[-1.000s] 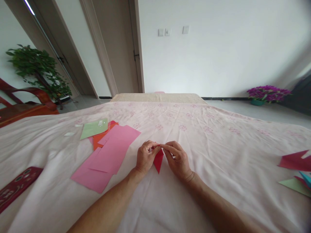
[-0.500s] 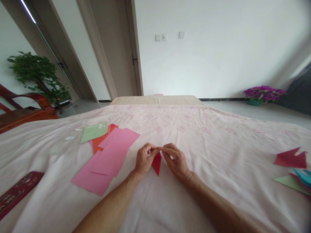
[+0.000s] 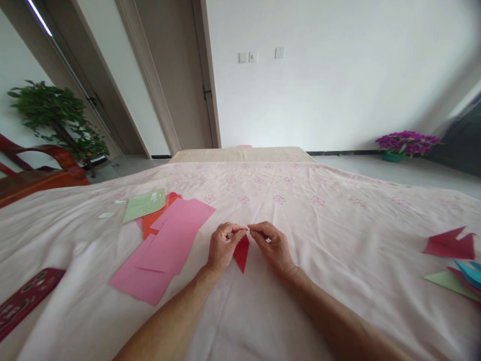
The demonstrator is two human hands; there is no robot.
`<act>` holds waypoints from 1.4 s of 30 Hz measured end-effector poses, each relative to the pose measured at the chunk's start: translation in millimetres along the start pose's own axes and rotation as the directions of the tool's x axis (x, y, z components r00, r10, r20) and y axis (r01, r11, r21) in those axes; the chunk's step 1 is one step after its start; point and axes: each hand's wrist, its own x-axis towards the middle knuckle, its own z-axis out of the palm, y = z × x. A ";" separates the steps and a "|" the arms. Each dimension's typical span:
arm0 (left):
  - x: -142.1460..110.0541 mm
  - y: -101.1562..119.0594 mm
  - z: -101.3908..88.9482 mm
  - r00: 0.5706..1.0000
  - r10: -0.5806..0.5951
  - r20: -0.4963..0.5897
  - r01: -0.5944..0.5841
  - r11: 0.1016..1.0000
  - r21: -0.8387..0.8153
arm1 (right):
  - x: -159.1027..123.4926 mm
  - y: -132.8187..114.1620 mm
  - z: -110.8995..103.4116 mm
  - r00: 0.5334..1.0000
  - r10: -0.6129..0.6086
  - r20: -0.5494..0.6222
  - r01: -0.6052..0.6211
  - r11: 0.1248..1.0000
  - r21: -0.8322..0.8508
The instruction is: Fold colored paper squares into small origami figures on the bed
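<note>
Biggest first: the background is filled by a white wall [image 3: 330,90], broken by a grey-brown door [image 3: 169,65]. The foreground is taken up by a pale pink cloth [image 3: 334,291] printed with flowers, pretty wrinkled. Over at the left edge, a wooden chair [image 3: 41,175] is partly cut off by the frame, with a leafy plant [image 3: 48,108] seen behind it. Purple flowers [image 3: 409,142] are set in a pot on the floor, far right.

On the cloth, pink sheets [image 3: 169,240] are piled overlapping to the left of the hands, with an orange sheet [image 3: 150,220] and a green sheet [image 3: 144,205] layered at the far end. What looks like a dark red phone [image 3: 30,296] is laid near the left edge. Folded paper pieces [image 3: 449,244] are grouped at far right.

The red paper [image 3: 242,254] is held centre, its pointed end hanging toward the wearer. Its top is pinched in the left hand's [image 3: 221,248] grip. The right hand [image 3: 273,249] is bent in right beside it, fingertips together; whether anything's grasped there can't be told.
</note>
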 end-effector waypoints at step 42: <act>-2.2 0.9 1.1 0.999 0.005 0.039 -0.007 0.999 0.049 | 2.9 -18.3 -4.4 0.960 -0.242 0.142 0.279 0.764 -0.582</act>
